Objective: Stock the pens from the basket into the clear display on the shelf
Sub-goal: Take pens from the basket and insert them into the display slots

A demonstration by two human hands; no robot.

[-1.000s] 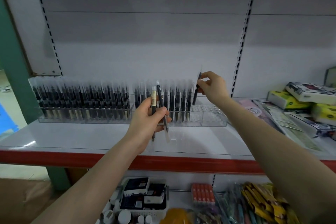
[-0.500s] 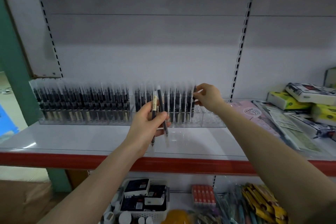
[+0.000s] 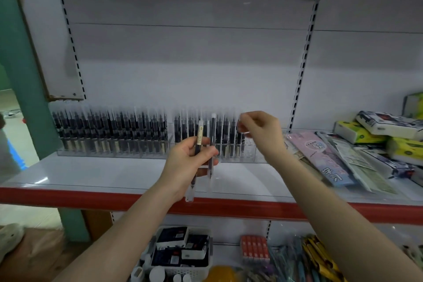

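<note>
**Pens: two in left hand, rest racked in clear display**

Pens (image 3: 204,144) – 2 of them, held upright in the left hand (image 3: 187,162), fingers and thumb curled round the barrels at mid-length. One has a beige label near the top, the other is dark w/ a white tip up. Clear caps stick out below the hand, in front of the shelf's red front edge (image 3: 68,197).

Clear display (image 3: 114,151) sits at the back of the white shelf (image 3: 91,174), against the rear panel. Left section packed w/ upright dark pens; right section filled approx. up to where the right hand is, w/ bare clear slots (image 3: 249,153) at its right end.

Right hand (image 3: 261,130) is raised just above the rightmost racked pens, thumb and forefinger drawn close together. Something thin and clear seems to be at the fingertips, but blur – can't tell if it pinches anything or what.

Right of the display: flat packets, incl. a pink one (image 3: 320,155), lying on the shelf; boxed goods (image 3: 377,128) stacked behind them.

Below the shelf: white basket (image 3: 183,270) w/ dark and white boxes, a red pack (image 3: 254,247) beside it, and coloured pens/pencils (image 3: 315,258) further right.
</note>
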